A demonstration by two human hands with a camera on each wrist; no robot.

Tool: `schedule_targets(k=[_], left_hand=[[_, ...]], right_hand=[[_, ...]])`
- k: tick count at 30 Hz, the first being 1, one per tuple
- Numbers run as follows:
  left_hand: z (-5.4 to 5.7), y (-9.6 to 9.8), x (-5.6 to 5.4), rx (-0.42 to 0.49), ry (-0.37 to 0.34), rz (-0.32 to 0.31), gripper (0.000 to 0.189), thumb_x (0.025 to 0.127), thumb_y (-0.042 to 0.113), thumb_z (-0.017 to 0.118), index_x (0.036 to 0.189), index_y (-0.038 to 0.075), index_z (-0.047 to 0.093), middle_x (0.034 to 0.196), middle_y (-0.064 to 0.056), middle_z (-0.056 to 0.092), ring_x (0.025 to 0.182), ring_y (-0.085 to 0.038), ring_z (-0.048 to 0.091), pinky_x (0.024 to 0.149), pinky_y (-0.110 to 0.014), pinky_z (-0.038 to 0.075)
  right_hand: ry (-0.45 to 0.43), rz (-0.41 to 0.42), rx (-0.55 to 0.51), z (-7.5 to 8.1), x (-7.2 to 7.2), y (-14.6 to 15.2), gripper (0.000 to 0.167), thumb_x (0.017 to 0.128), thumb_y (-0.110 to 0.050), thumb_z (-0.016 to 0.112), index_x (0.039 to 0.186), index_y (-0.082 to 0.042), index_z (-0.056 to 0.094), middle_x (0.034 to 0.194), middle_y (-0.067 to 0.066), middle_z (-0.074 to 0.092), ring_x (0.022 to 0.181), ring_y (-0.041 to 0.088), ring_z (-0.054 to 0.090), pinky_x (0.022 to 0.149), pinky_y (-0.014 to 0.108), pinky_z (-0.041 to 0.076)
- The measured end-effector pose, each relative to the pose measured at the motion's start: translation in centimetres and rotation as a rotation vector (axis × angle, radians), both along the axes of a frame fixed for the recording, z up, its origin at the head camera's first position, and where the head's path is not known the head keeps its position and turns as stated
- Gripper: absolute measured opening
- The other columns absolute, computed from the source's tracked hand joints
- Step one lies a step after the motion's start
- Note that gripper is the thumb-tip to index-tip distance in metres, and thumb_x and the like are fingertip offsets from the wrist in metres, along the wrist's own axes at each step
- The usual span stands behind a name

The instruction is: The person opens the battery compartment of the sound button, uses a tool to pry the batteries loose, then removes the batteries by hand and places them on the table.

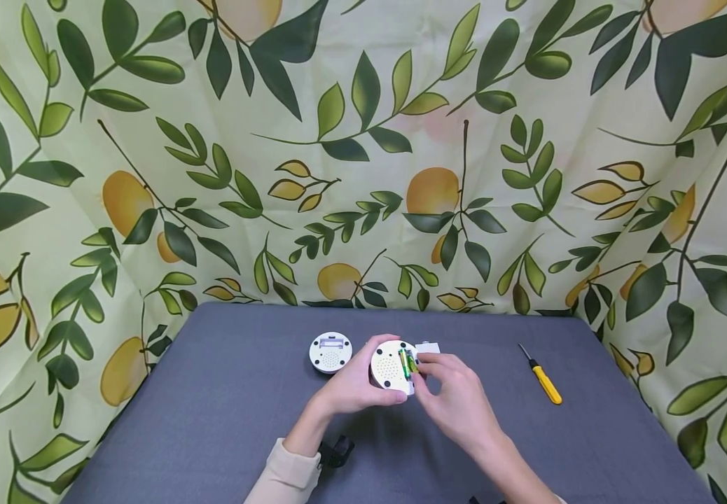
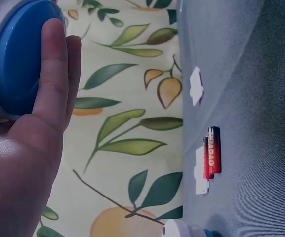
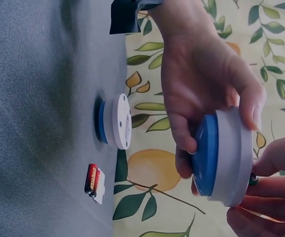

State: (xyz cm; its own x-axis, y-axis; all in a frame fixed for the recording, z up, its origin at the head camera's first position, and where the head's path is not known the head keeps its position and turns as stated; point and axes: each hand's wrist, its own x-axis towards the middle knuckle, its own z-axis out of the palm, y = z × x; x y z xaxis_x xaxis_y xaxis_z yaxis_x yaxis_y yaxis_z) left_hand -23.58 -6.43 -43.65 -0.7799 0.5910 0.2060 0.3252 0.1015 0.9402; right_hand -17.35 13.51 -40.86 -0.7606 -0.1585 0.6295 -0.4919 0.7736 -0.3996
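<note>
My left hand [image 1: 356, 381] grips a round white device [image 1: 387, 369] with a blue dome [image 3: 205, 155], its perforated back turned up towards the head camera. Green batteries [image 1: 404, 364] lie in the slot in that back. With thumb and fingertips, my right hand [image 1: 458, 400] pinches a green battery [image 3: 253, 179] at the slot, which partly hides it. Left of the hands, a second white device [image 1: 330, 352] sits blue side down on the table, its battery slot uncovered and facing up.
A yellow-handled screwdriver [image 1: 546, 383] lies to the right on the grey table [image 1: 212, 406]. Red-and-black batteries [image 2: 214, 150] rest by a white cover [image 2: 200, 182]; another small white piece [image 2: 196, 86] lies apart. Leaf-patterned cloth [image 1: 363, 175] hangs behind and at the sides.
</note>
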Motion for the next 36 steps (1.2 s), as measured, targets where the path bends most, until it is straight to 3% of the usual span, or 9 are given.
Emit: schedule_targets(k=[6,11,16,24,31,36], left_hand=[[-0.1,-0.1,-0.1,0.024,-0.005,-0.006,0.087,0.078,0.017,0.086,0.149,0.01,0.037,0.129,-0.006,0.055,0.104,-0.016,0.061,0.087,-0.029,0.052],[-0.1,-0.1,-0.2,0.018,0.017,-0.001,0.086,0.078,0.018,0.086,0.15,0.009,0.037,0.13,-0.007,0.055,0.105,-0.016,0.06,0.089,-0.028,0.05],[-0.1,-0.1,-0.2,-0.001,0.023,0.017,0.088,0.077,0.02,0.086,0.15,0.009,0.038,0.131,-0.002,0.055,0.107,-0.016,0.058,0.091,-0.028,0.048],[-0.2,-0.2,-0.2,0.012,0.007,0.01,0.09,0.077,0.019,0.086,0.151,0.007,0.037,0.129,-0.003,0.055,0.105,-0.017,0.059,0.089,-0.028,0.049],[-0.2,-0.3,-0.2,0.032,-0.003,0.0,0.086,0.077,0.017,0.086,0.149,0.013,0.038,0.128,-0.004,0.055,0.104,-0.018,0.059,0.088,-0.029,0.051],[-0.1,-0.3,-0.2,0.034,-0.011,0.003,0.085,0.077,0.016,0.086,0.148,0.016,0.039,0.128,-0.004,0.055,0.105,-0.018,0.059,0.088,-0.029,0.051]], right_hand=[[0.11,-0.01,0.022,-0.2,-0.1,0.3,0.02,0.072,0.002,0.085,0.091,-0.005,0.079,0.093,0.002,0.076,0.088,0.018,0.07,0.074,0.037,0.059],[0.14,0.027,-0.044,-0.4,-0.2,0.9,0.022,0.073,0.006,0.083,0.09,-0.006,0.078,0.087,-0.001,0.073,0.077,0.01,0.066,0.067,0.029,0.057],[0.047,0.045,-0.156,-0.5,-0.2,1.5,0.023,0.075,0.008,0.081,0.093,-0.006,0.078,0.087,-0.004,0.071,0.074,0.005,0.065,0.067,0.023,0.057],[-0.053,0.039,-0.264,-0.4,-0.3,2.4,0.025,0.079,0.009,0.079,0.096,-0.008,0.078,0.088,-0.005,0.071,0.078,0.01,0.068,0.069,0.034,0.06],[-0.149,0.056,-0.376,-0.6,-0.8,3.4,0.024,0.083,0.006,0.078,0.099,-0.011,0.079,0.092,-0.005,0.072,0.084,0.01,0.066,0.073,0.026,0.058],[-0.227,0.105,-0.495,-1.0,-1.3,4.1,0.017,0.086,0.003,0.077,0.102,-0.006,0.078,0.096,0.003,0.073,0.083,0.012,0.069,0.073,0.022,0.057]])
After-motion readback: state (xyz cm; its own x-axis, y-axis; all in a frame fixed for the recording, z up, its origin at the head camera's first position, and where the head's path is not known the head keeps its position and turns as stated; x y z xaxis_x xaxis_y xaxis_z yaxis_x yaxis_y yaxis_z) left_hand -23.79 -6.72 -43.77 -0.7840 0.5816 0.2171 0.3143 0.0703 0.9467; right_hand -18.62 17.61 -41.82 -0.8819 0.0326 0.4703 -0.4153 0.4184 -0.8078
